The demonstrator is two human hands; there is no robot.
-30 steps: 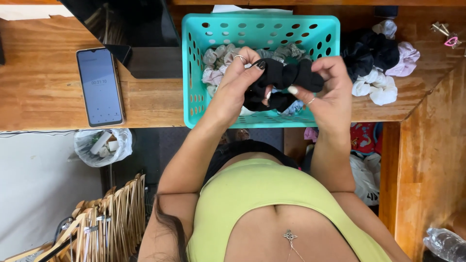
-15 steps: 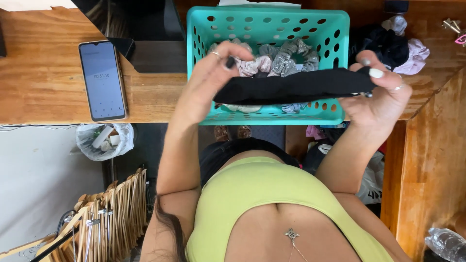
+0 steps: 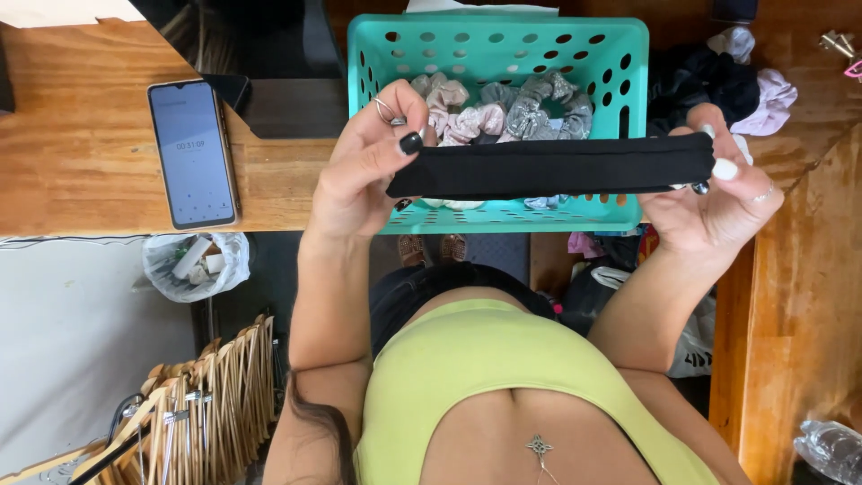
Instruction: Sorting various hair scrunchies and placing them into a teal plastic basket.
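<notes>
My left hand [image 3: 364, 171] and my right hand [image 3: 718, 193] each pinch one end of the black fabric band [image 3: 552, 166], stretched flat above the teal basket [image 3: 503, 40], where many scrunchies [image 3: 503, 112] still lie, seemingly waiting.

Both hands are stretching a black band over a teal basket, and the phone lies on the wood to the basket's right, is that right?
Not quite. The phone lies to the left of the basket in the head view, not the right. The rest holds: the left hand and right hand pull the black band taut over the teal basket.
</notes>
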